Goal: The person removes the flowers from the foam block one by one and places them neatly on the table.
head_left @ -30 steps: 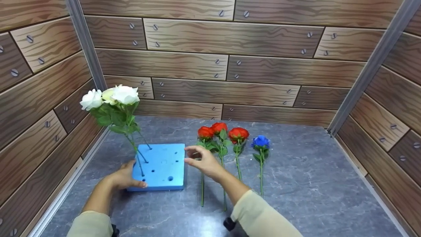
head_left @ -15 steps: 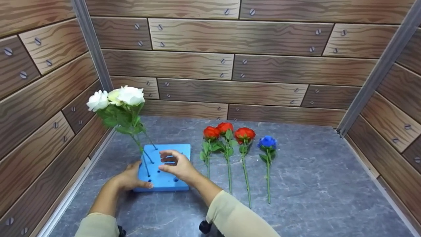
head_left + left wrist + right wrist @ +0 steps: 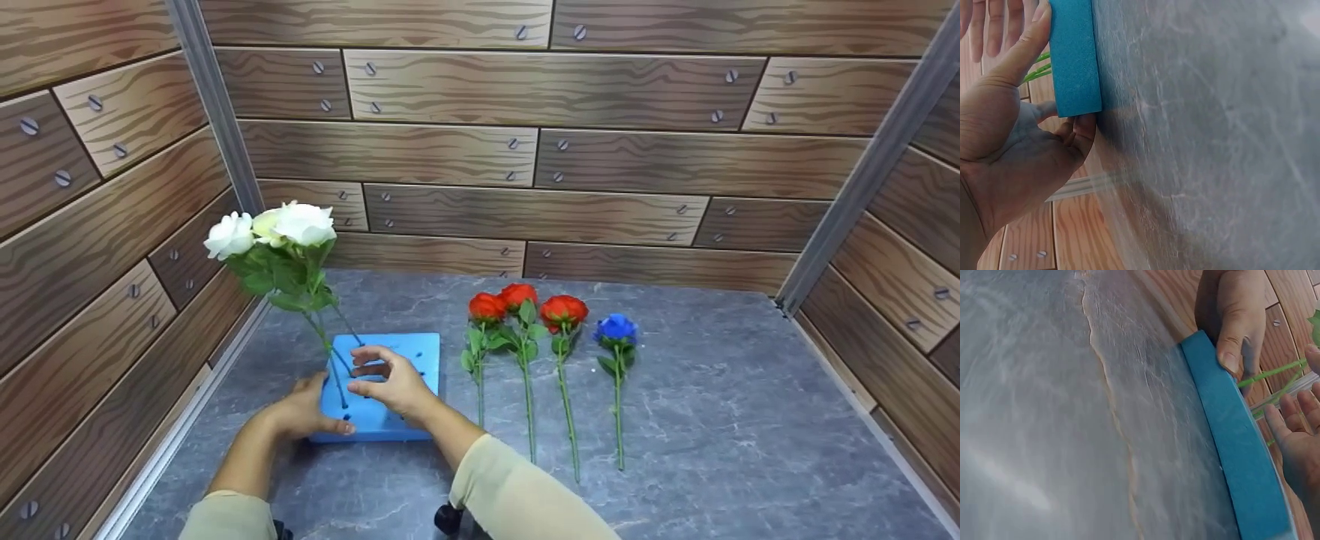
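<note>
A light blue foam block (image 3: 416,346) with several holes lies flat at the left of the table. White artificial roses (image 3: 304,223) stand in it, their thin stems (image 3: 1271,373) leaning left. My left hand (image 3: 296,414) grips the block's near left corner, thumb over the top edge and fingers around the side; the left wrist view shows fingers at the block's end face (image 3: 1075,62). My right hand (image 3: 397,388) hovers over the block with fingers loosely bent and apart, close to the stems. Nothing shows between its fingers, and it hides part of the holes.
Several artificial flowers lie side by side right of the block: red roses (image 3: 564,311) and one blue rose (image 3: 616,330), stems toward me. Wood-patterned walls (image 3: 450,150) enclose the grey marbled table (image 3: 720,420) at the back and sides.
My right hand has moved left from the block's right edge to over its middle, near the white roses' stems. The left hand keeps its hold on the block. The head view has shifted slightly.
</note>
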The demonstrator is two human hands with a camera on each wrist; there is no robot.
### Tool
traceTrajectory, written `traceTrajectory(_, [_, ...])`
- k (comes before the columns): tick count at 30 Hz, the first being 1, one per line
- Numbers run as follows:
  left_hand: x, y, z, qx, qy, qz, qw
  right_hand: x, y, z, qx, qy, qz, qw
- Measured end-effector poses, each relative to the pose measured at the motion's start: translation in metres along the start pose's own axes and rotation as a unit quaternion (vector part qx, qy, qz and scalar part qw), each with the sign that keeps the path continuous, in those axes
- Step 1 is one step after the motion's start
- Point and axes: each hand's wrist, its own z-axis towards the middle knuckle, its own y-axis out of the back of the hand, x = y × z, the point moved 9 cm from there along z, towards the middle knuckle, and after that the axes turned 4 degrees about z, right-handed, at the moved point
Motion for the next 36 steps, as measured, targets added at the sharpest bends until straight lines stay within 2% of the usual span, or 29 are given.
traceTrajectory(6, [0.000, 0.000, -0.001, 0.003, -0.003, -0.002, 1.0000, -0.013, -0.006, 0.003, 0.002, -0.015, -0.012, 0.9998])
traceTrajectory(11, [-0.003, 0.000, 0.001, 0.003, -0.006, -0.005, 1.0000, -0.014, -0.007, 0.004, 0.009, -0.016, -0.064, 0.9978])
traceTrajectory(16, [-0.003, 0.000, -0.001, 0.004, -0.005, -0.008, 0.9999, -0.013, -0.015, 0.005, 0.021, -0.002, -0.148, 0.9887])
traceTrajectory(21, [-0.001, -0.002, -0.004, 0.010, -0.003, -0.011, 0.9999, -0.017, -0.021, 0.005, 0.036, -0.013, -0.210, 0.9769])
traceTrajectory(25, [-0.001, -0.002, -0.004, 0.008, -0.011, -0.006, 0.9999, -0.018, -0.023, 0.004, 0.042, -0.022, -0.221, 0.9741])
traceTrajectory(29, [-0.002, -0.002, -0.004, 0.006, -0.020, -0.004, 0.9998, -0.016, -0.022, 0.004, 0.027, -0.017, -0.218, 0.9754])
traceTrajectory(36, [0.001, -0.002, -0.004, -0.002, -0.004, -0.006, 1.0000, -0.012, -0.020, 0.005, -0.010, 0.007, -0.220, 0.9755])
